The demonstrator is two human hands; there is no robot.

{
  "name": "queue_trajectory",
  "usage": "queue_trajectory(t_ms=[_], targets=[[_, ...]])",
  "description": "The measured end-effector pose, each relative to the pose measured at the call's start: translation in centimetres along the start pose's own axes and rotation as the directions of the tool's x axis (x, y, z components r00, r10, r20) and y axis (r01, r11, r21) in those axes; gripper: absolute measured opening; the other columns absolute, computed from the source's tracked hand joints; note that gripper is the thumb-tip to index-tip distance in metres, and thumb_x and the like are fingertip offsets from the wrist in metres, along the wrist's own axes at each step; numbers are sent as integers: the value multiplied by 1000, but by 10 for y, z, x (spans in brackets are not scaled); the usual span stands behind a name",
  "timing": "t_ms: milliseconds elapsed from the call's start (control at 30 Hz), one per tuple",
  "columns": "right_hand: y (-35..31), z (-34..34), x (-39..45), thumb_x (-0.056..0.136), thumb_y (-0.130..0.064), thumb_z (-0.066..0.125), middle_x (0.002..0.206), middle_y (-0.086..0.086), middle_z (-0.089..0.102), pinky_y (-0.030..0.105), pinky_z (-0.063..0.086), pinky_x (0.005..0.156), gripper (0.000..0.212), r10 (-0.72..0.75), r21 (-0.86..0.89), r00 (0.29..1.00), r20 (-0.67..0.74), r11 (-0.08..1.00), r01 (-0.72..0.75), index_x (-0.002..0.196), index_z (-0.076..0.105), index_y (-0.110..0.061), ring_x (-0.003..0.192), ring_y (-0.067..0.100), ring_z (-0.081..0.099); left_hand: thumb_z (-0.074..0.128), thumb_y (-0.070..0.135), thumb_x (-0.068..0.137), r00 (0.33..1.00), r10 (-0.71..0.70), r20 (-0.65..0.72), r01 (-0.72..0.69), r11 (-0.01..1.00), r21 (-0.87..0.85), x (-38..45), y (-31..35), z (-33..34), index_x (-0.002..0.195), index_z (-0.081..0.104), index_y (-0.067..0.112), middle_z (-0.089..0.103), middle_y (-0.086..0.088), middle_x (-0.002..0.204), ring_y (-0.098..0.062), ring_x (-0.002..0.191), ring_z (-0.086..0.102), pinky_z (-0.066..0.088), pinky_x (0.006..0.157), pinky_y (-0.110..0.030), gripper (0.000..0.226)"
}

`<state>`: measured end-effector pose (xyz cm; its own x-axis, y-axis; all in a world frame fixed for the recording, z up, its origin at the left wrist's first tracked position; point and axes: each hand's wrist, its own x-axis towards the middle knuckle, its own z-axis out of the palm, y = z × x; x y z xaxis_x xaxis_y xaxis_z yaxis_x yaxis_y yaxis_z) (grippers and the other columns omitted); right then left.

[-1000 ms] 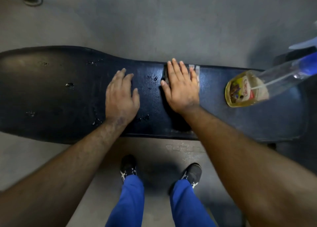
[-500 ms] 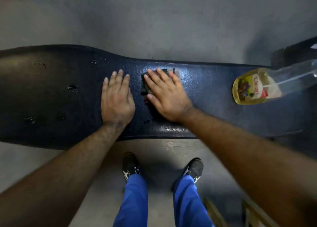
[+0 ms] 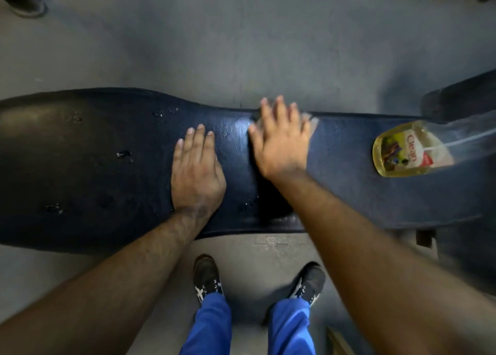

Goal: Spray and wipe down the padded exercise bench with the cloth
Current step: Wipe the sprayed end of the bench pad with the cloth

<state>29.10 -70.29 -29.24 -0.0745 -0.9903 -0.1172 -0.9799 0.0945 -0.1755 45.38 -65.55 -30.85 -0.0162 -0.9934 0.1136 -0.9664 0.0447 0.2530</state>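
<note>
The dark padded bench (image 3: pixel 86 167) runs across the view, with wet droplets and a shiny streak near its middle. My left hand (image 3: pixel 197 172) lies flat on the pad, fingers together, holding nothing. My right hand (image 3: pixel 281 140), blurred by motion, presses flat on a small cloth (image 3: pixel 312 121) near the bench's far edge; only a pale corner of the cloth shows past my fingers. A clear spray bottle (image 3: pixel 408 150) with yellow liquid and a "Clean" label lies on its side on the right end of the bench.
Grey concrete floor (image 3: pixel 241 46) surrounds the bench. My feet in dark shoes (image 3: pixel 206 277) stand close to its near edge. A second dark pad (image 3: pixel 461 97) sits at the far right, and a shoe of another person (image 3: pixel 26 3) is at the top left.
My right hand has slid with the cloth away from me and to the right, toward the bench's far edge. The left hand has stayed pressed in place.
</note>
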Motion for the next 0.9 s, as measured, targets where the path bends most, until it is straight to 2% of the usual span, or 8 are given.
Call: queue_trajectory(t_ms=[133, 200, 300, 467, 600, 667, 767, 900], targets=[[20, -2, -54, 99, -56, 35, 163, 7, 31, 56, 18, 121, 64, -520, -15, 843, 135, 850, 526, 155, 34, -25, 150, 31, 28, 35, 19, 93, 999, 5, 41, -4, 1000, -22, -2, 0, -3, 141, 47, 2, 42, -17, 151, -31, 144, 34, 21, 121, -45, 52], [39, -1, -28, 98, -60, 33, 163, 7, 31, 56, 17, 121, 67, -414, -60, 907, 79, 906, 419, 155, 33, -24, 149, 32, 29, 35, 19, 92, 1000, 6, 21, -5, 1000, -22, -3, 0, 1, 140, 48, 2, 43, -17, 151, -31, 143, 35, 21, 120, -45, 52], [10, 5, -15, 97, -62, 29, 164, 7, 26, 55, 4, 121, 69, 29, 27, 1000, 3, 999, -29, 156, 32, -26, 152, 32, 21, 35, 19, 92, 1000, 1, 7, 0, 999, -50, -2, -1, 1, 139, 49, 2, 44, -17, 150, -31, 142, 36, 23, 120, -46, 52], [34, 7, -73, 100, -50, 34, 163, 4, 31, 55, 18, 121, 58, -514, 23, 856, 51, 858, 514, 154, 37, -27, 150, 29, 28, 36, 19, 91, 1000, 12, -12, -13, 997, -81, -3, -3, 0, 138, 51, 1, 45, -16, 149, -31, 142, 37, 22, 120, -45, 52], [26, 12, -66, 99, -49, 30, 163, 6, 31, 60, 14, 121, 59, 116, 100, 991, -68, 989, -109, 153, 37, -28, 150, 31, 25, 34, 20, 91, 1000, 7, -22, -10, 994, -110, -3, -1, -2, 138, 52, 2, 46, -15, 149, -30, 142, 38, 22, 120, -43, 53], [-5, 17, -103, 98, -48, 34, 163, 6, 30, 60, 15, 120, 58, -73, 100, 995, -66, 992, 79, 153, 39, -28, 151, 31, 24, 33, 20, 91, 1000, 1, -16, -3, 992, -128, -3, -1, -3, 137, 53, 3, 46, -14, 149, -30, 141, 38, 21, 120, -42, 53], [31, 17, -121, 99, -46, 39, 162, 4, 34, 57, 20, 120, 55, -502, 76, 865, 0, 862, 501, 151, 43, -27, 150, 29, 28, 37, 17, 95, 1000, -3, -10, 2, 988, -154, -3, -3, -2, 136, 54, 4, 47, -14, 148, -29, 141, 39, 22, 120, -42, 47], [30, 19, -105, 98, -48, 37, 163, 9, 30, 59, 13, 122, 61, 2, 70, 995, -102, 998, 5, 153, 38, -23, 151, 33, 25, 40, 14, 96, 999, -21, -28, 15, 981, -192, 0, -5, 1, 134, 57, 4, 49, -14, 147, -29, 141, 40, 22, 120, -42, 43]])
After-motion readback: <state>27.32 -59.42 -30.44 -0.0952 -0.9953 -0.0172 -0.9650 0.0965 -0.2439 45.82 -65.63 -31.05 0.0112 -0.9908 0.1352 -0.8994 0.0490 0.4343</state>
